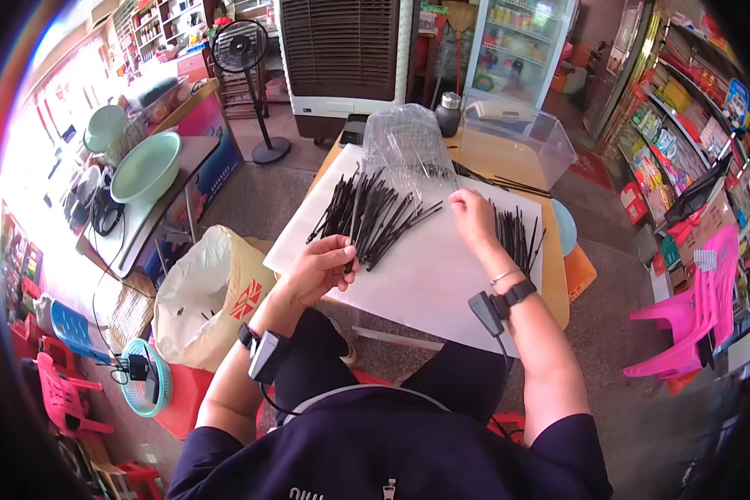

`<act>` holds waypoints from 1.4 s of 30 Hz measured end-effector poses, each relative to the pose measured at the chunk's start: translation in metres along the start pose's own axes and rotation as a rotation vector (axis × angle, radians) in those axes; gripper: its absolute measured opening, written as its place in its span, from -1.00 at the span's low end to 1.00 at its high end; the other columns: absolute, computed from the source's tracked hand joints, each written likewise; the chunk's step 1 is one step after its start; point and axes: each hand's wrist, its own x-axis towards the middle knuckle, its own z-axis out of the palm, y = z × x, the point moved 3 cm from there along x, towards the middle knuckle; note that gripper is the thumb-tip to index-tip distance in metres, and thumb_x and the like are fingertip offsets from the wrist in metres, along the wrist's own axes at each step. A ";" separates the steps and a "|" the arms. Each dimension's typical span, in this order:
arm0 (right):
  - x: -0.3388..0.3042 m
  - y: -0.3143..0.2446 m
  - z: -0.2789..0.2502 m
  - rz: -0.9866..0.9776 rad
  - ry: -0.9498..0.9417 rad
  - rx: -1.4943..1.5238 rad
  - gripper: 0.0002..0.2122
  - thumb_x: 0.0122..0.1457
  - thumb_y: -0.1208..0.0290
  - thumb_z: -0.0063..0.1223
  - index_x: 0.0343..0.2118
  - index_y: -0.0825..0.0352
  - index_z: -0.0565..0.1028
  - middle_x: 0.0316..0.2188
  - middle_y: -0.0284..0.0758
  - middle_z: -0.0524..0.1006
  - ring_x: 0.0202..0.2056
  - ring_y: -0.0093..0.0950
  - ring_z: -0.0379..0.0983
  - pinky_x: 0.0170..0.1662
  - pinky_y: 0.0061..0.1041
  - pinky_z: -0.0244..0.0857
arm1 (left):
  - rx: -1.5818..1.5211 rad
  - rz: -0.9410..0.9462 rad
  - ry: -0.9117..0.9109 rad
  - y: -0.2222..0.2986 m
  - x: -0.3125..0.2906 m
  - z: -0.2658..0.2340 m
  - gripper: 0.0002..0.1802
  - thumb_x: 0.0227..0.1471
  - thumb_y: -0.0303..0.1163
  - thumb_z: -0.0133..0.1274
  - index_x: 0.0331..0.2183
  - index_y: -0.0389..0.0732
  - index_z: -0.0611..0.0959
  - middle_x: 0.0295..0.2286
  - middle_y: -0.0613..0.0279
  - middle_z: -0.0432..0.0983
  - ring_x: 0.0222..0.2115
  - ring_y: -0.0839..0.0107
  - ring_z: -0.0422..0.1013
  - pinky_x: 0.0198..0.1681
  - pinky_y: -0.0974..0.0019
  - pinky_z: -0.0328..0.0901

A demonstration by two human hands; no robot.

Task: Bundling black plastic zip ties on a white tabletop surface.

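Note:
My left hand is closed in a pinch on a thin black strip, which points up and away over the white sheet. Just beyond it a loose pile of black strips lies fanned out on the sheet. My right hand hovers over the sheet right of that pile, its fingers curled together; anything in them is too small to make out. A second bunch of black strips lies to the right of my right wrist. At the far side, a clear plastic bag rests against the pile.
Behind the bag stand a dark bottle and a clear plastic box. A large plastic bag stands open left of the table. Further off are a fan, an air cooler and pink chairs.

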 end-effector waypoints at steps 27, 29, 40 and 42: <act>-0.019 -0.029 -0.019 0.245 -0.684 0.520 -0.87 0.03 0.48 0.08 -0.35 0.33 0.44 -0.56 -0.43 0.44 -0.56 -0.53 0.36 -0.46 -0.55 0.27 | 0.200 0.236 0.211 -0.034 0.086 0.035 -0.83 0.06 -0.44 0.07 -0.34 -0.30 0.44 -0.51 0.25 0.45 -0.59 0.51 0.44 -0.63 0.49 0.32; -0.017 -0.026 -0.025 0.561 -0.676 0.969 -0.89 0.10 0.43 0.08 -0.36 0.34 0.44 -0.55 -0.54 0.39 -0.55 -0.66 0.32 -0.46 -0.67 0.22 | 0.195 0.260 0.225 -0.031 0.084 0.033 -0.82 0.06 -0.44 0.07 -0.33 -0.30 0.44 -0.51 0.26 0.45 -0.60 0.51 0.44 -0.64 0.49 0.30; -0.033 -0.026 0.000 0.245 -0.447 0.868 -0.79 0.20 0.44 -0.04 -0.17 0.44 0.47 -0.33 -0.32 0.50 -0.40 -0.58 0.44 -0.28 -0.62 0.35 | 0.158 0.324 0.170 -0.037 0.080 0.037 -0.85 0.08 -0.46 0.06 -0.33 -0.24 0.42 -0.52 0.31 0.44 -0.59 0.53 0.43 -0.59 0.50 0.31; -0.025 -0.023 -0.004 0.279 -0.320 0.849 -0.80 0.21 0.43 -0.04 -0.18 0.42 0.48 -0.33 -0.33 0.50 -0.39 -0.60 0.44 -0.28 -0.62 0.35 | 0.143 0.324 0.166 -0.037 0.079 0.036 -0.86 0.08 -0.47 0.06 -0.33 -0.24 0.42 -0.51 0.32 0.43 -0.58 0.54 0.42 -0.58 0.49 0.31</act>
